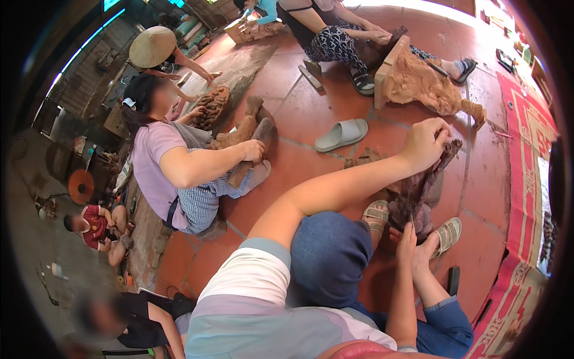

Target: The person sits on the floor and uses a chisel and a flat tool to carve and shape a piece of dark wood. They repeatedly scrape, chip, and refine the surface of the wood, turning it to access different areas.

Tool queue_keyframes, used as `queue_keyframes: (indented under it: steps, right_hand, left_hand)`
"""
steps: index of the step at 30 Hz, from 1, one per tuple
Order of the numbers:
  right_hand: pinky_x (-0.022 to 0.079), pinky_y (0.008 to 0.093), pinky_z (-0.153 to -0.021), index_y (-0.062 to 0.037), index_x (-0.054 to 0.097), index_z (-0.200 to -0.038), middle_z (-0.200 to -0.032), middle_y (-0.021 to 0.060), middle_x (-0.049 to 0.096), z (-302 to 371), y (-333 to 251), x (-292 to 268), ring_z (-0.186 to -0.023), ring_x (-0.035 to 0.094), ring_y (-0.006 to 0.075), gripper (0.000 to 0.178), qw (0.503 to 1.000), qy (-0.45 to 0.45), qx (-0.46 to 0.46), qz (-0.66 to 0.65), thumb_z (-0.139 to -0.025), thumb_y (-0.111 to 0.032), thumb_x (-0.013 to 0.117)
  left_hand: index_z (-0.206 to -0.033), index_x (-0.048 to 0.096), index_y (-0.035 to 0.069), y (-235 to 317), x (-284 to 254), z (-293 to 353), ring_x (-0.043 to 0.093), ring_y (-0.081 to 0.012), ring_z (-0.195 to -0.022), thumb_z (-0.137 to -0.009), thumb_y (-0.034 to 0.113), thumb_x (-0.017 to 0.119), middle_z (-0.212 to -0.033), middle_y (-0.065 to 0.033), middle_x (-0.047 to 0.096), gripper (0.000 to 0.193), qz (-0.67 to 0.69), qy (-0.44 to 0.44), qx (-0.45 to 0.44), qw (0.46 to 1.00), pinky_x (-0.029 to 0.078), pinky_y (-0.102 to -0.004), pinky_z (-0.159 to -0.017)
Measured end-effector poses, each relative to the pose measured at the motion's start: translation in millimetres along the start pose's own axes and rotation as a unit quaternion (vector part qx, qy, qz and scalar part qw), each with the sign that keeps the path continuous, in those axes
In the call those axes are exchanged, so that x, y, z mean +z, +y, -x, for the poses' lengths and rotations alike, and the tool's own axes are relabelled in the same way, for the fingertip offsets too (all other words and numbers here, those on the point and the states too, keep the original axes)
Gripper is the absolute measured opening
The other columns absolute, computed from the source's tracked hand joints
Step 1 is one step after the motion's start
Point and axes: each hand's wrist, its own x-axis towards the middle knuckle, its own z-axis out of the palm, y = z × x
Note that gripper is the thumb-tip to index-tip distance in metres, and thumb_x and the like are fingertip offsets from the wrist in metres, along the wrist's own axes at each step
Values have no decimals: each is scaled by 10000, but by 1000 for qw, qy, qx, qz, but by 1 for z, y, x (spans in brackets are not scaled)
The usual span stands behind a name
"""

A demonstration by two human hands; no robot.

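A dark brown wood carving [418, 194] stands between my sandalled feet, its narrow upper end slanting up to the right. My left hand [426, 143] reaches across to that upper end, its fingers bent and closed against the wood. Lower down, my right hand [406, 242] is at the base of the carving. Its fingers are closed around what looks like a thin pale tool [411, 216]; the tool's kind cannot be made out. The far side of the carving is hidden.
A grey slipper [341, 135] lies on the red tiles. Ahead stands a large light-wood carving [418, 84] beside a seated person. Left, a person in pink holds a wooden piece [242, 134] near a basket [215, 107]. A red patterned mat [520, 197] runs along the right.
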Motion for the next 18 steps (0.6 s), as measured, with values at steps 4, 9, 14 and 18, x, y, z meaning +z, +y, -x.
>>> queue_keyframes:
  steps: [4, 9, 14, 18]
  right_hand:
    - [511, 247, -619, 8, 420, -1312, -1142, 112, 566, -18, -3, -4, -839, 652, 199, 493, 999, -32, 6, 14, -982, -357, 407]
    - [511, 249, -629, 24, 473, -1228, -1118, 115, 577, 3, -4, 5, -837, 655, 203, 463, 1000, -13, -6, 20, -982, -362, 403]
    - [516, 263, -631, 27, 418, -1302, -1085, 140, 592, -15, 7, -10, -844, 657, 212, 510, 1000, -10, 9, 26, -984, -370, 388]
    - [514, 251, -619, 16, 418, -1305, -1146, 126, 570, -5, -1, -1, -846, 653, 218, 496, 1000, 0, 18, 16, -983, -360, 395]
  left_hand:
    - [-813, 620, 12, 5, 1, -3, 653, -256, -777, -835, 55, 559, -789, -135, 650, 78, 17, -11, -19, 1000, 489, -335, -681]
    - [-816, 622, 11, -1, -3, 4, 655, -256, -772, -839, 52, 548, -786, -133, 651, 87, -12, -2, 4, 1000, 492, -335, -681]
    - [-832, 623, 11, 2, 3, 0, 658, -249, -747, -846, 67, 544, -783, -131, 653, 98, 0, -13, -9, 1000, 493, -334, -678]
    - [-844, 621, 15, 0, -2, 1, 655, -247, -770, -844, 86, 554, -795, -136, 654, 98, 8, -9, -49, 999, 491, -336, -690]
